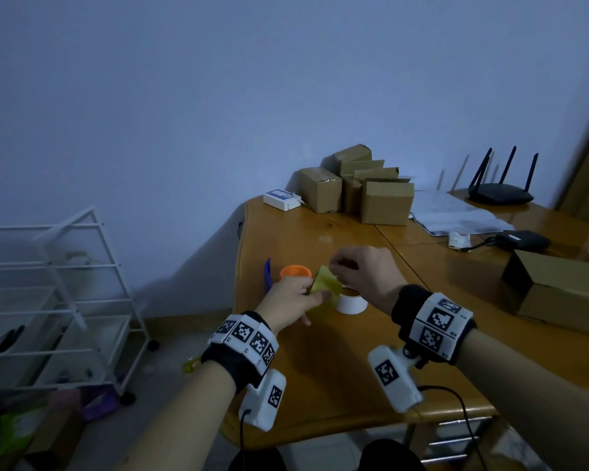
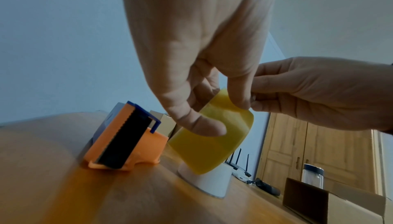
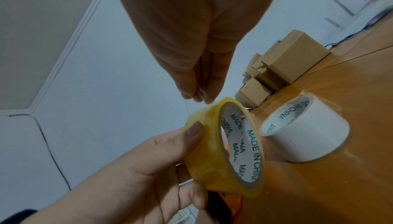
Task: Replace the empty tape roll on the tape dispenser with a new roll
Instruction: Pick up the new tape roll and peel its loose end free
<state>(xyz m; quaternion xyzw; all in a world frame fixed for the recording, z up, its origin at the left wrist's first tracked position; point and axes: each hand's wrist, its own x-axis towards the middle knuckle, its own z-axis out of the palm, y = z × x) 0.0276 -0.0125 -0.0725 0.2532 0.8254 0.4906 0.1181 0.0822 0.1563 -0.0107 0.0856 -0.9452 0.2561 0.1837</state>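
Observation:
My left hand (image 1: 315,295) grips a new yellow tape roll (image 1: 325,283) by its outer band and holds it tilted above the wooden table (image 1: 320,368). My right hand (image 1: 335,266) pinches at the top rim of the yellow tape roll (image 3: 204,157); whether it holds a loose tape end I cannot tell. An empty white core (image 1: 351,302) stands on end just behind and under the roll, printed inside as the white core (image 3: 314,135) shows. The orange tape dispenser (image 2: 125,140), with a blue part and toothed blade, sits to the left of the roll.
Several small cardboard boxes (image 1: 354,188) stand at the table's back, with papers (image 1: 456,215), a black router (image 1: 500,195) and a black device (image 1: 522,240) to the right. A larger brown box (image 1: 558,294) lies at right. A white shelf cart (image 1: 55,300) stands on the floor.

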